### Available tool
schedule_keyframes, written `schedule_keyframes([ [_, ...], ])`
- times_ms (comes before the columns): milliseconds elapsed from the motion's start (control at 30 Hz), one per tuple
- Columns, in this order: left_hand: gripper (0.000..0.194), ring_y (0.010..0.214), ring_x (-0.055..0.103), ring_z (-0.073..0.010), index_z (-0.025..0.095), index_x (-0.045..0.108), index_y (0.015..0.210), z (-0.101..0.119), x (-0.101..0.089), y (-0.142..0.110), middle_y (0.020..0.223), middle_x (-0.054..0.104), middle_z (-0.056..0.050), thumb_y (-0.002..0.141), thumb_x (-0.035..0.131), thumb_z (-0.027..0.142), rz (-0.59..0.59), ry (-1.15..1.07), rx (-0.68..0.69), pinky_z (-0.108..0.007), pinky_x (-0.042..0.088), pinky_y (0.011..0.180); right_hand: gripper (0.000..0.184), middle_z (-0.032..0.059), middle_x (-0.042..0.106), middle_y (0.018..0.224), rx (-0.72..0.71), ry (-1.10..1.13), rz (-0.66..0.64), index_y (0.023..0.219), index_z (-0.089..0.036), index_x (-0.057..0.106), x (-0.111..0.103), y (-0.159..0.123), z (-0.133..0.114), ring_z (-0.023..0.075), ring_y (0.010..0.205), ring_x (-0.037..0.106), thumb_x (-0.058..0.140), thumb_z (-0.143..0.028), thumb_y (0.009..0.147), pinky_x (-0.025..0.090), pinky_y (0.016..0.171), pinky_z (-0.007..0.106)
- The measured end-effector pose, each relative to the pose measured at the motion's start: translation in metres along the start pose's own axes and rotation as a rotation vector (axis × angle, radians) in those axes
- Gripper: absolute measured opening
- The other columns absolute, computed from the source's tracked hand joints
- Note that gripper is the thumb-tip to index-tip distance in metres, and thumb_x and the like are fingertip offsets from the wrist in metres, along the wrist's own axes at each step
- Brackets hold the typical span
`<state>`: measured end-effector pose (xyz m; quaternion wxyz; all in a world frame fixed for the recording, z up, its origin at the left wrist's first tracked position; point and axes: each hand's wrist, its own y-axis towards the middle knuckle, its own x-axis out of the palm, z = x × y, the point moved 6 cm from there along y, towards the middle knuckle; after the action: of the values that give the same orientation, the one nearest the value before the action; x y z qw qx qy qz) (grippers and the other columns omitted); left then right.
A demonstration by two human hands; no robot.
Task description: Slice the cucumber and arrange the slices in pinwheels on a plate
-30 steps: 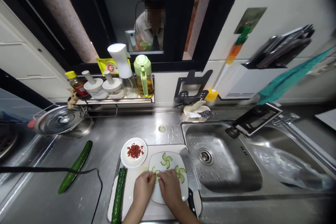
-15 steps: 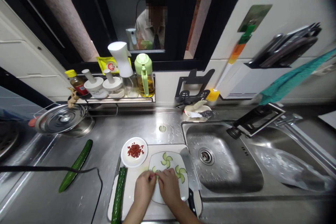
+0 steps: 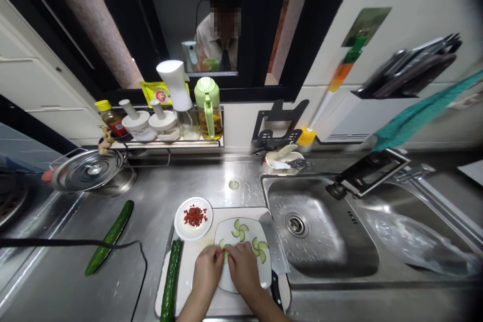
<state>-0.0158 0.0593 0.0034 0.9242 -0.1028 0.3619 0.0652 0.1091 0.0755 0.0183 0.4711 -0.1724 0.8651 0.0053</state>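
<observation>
Steel counter (image 3: 199, 181), 2 hands (image 3: 207, 267) over plate (image 3: 227, 283), cucumber slices (image 3: 241, 236)

cucumber slices (image 3: 240, 230) arranged on a white plate (image 3: 265, 275) under two bare hands
the fingertips of the left hand (image 3: 207, 266) and the right hand (image 3: 243, 267) are brought together over the plate's left side, where a slice cluster is partly hidden; whether anything is pinched cannot be told. the plate is set on a cutting board (image 3: 187, 274), flanked by a whole cucumber (image 3: 171, 279) and a knife (image 3: 276, 291). red bits (image 3: 194, 216) are heaped in a small dish (image 3: 181, 228).
</observation>
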Motion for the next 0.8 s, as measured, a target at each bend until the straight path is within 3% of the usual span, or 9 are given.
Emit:
schedule_keyframes([
  [467,0.018,0.066,0.059,-0.015,0.018,0.061,0.065,-0.0029,-0.0074,-0.0011,0.067,0.064,-0.003,0.077,0.049,0.023,-0.011,-0.008,0.005,-0.024,0.042,0.065,0.027,0.003,0.065,0.09,0.001,0.006,0.017,0.099,-0.024,0.066,-0.0038,-0.0014,0.002,0.0219,0.094,0.048,0.047,-0.013,0.082,0.032,0.078,0.031],
  [667,0.02,0.078,0.062,-0.0179,0.019,0.069,0.083,-0.0022,-0.0081,0.0004,0.08,0.066,-0.006,0.077,0.05,0.023,-0.012,-0.045,0.045,-0.029,0.047,0.074,0.025,0.0034,0.065,0.09,-0.004,-0.013,0.025,0.095,-0.023,0.066,-0.0035,-0.0001,-0.0005,0.0224,0.094,0.048,0.047,-0.012,0.082,0.033,0.077,0.031],
  [800,0.022,0.08,0.063,-0.0183,0.02,0.07,0.084,0.0002,-0.0042,0.0028,0.079,0.066,-0.007,0.079,0.048,0.023,-0.024,-0.047,0.063,-0.03,0.049,0.076,0.026,0.0035,0.064,0.089,-0.01,-0.024,0.021,0.094,-0.023,0.066,-0.002,-0.0012,-0.0016,0.0224,0.093,0.048,0.046,-0.011,0.082,0.032,0.077,0.031],
])
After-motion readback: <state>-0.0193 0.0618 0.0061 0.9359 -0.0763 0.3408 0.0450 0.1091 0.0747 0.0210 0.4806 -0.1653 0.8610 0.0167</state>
